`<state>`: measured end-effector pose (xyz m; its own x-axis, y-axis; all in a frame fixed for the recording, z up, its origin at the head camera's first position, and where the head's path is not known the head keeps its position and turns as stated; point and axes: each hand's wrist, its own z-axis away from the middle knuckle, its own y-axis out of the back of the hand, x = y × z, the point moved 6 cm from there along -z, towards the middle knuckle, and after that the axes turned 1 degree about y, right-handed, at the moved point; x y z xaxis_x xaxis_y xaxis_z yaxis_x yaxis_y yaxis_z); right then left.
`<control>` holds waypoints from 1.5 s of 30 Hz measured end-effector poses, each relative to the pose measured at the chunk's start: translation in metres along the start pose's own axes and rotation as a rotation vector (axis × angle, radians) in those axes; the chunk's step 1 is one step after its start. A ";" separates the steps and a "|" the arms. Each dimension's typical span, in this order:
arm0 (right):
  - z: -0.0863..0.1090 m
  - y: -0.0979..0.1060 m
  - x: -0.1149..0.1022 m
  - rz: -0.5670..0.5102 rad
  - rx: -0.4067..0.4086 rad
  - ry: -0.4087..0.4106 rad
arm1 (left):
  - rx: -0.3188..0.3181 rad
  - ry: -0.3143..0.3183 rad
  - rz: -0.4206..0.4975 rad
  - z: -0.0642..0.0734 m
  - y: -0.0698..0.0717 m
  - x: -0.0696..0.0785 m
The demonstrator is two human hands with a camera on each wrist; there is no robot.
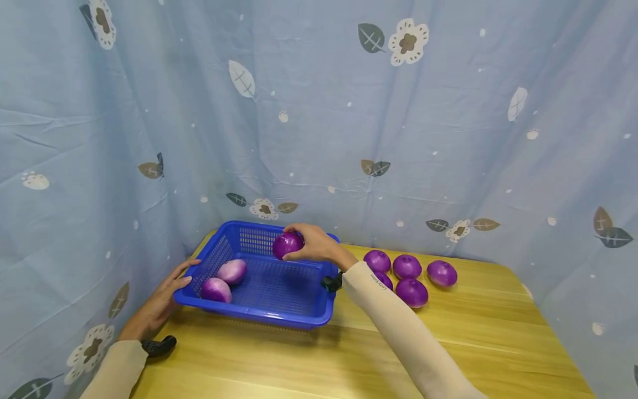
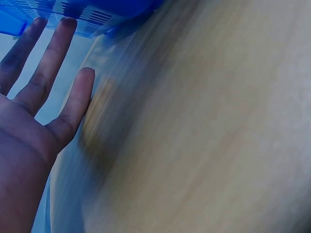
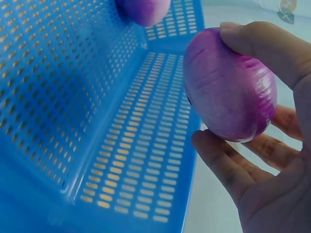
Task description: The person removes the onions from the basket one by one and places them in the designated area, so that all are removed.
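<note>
My right hand (image 1: 313, 244) grips a red onion (image 1: 287, 245) between thumb and fingers, above the far right part of a blue plastic basket (image 1: 279, 318). In the right wrist view the purple, glossy onion (image 3: 228, 85) is held near the slotted basket wall (image 3: 138, 141). Two paler red onions, one (image 1: 232, 271) behind the other (image 1: 216, 290), lie at the left inside the basket. My left hand (image 1: 161, 296) is at the basket's left edge; its fingers (image 2: 46, 73) are extended and spread, with fingertips against the outer wall in the left wrist view.
Several more red onions (image 1: 407, 267) lie grouped on the wooden table (image 1: 478, 327) right of the basket, partly behind my right sleeve. A blue patterned curtain (image 1: 319, 138) hangs along the back and both sides of the table.
</note>
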<state>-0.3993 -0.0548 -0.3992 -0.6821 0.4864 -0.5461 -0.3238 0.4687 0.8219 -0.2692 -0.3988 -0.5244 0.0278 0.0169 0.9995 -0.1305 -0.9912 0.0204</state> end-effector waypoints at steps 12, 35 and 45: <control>0.025 0.022 0.012 -0.022 0.044 0.030 | -0.022 -0.030 -0.003 0.002 -0.003 0.003; 0.083 0.058 0.046 -0.061 0.118 -0.013 | 0.016 0.016 -0.009 0.004 -0.002 0.003; 0.102 0.069 0.055 -0.054 0.137 -0.015 | -0.008 0.014 -0.015 0.003 -0.004 0.003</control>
<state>-0.3918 0.0797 -0.3893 -0.6557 0.4687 -0.5919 -0.2659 0.5903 0.7621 -0.2661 -0.3956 -0.5211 0.0160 0.0335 0.9993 -0.1380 -0.9898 0.0354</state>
